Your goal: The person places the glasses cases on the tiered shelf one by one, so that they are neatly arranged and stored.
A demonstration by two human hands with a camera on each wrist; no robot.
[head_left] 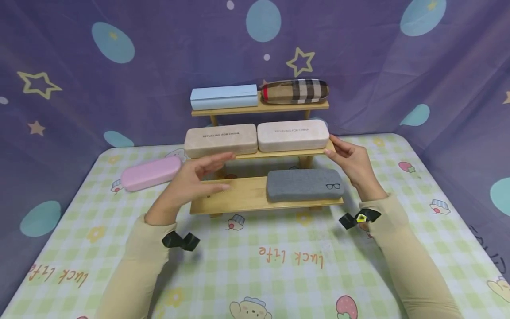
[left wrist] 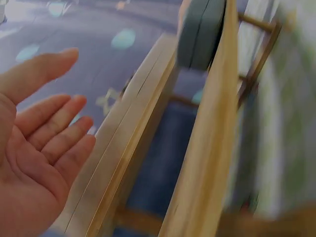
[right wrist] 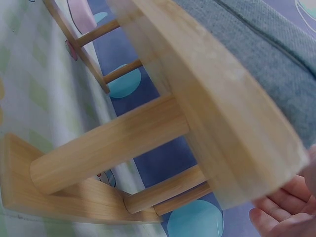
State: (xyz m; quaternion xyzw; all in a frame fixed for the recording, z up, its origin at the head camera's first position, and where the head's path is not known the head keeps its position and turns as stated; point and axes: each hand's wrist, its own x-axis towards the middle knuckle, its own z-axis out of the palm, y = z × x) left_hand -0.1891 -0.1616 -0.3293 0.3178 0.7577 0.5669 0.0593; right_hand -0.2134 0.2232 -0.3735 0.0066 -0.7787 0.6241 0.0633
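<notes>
On the middle tier of a wooden shelf stand (head_left: 247, 195) lie a beige glasses case (head_left: 221, 141) and, right beside it, a white glasses case (head_left: 293, 135). My left hand (head_left: 195, 179), fingers straight and thumb apart, hovers in front of the stand's left side; the left wrist view shows its palm holding nothing. My right hand (head_left: 354, 161) is at the right end of the middle tier, thumb and fingertips by the white case's end. Whether they touch the case or only the board is unclear. A grey glasses case (head_left: 305, 185) rests on the bottom tier's right half.
On the top tier sit a light blue case (head_left: 224, 97) and a plaid case (head_left: 295, 91). A pink glasses case (head_left: 151, 173) lies on the checked tablecloth (head_left: 255, 283) left of the stand. Behind everything hangs a purple patterned curtain (head_left: 167, 57).
</notes>
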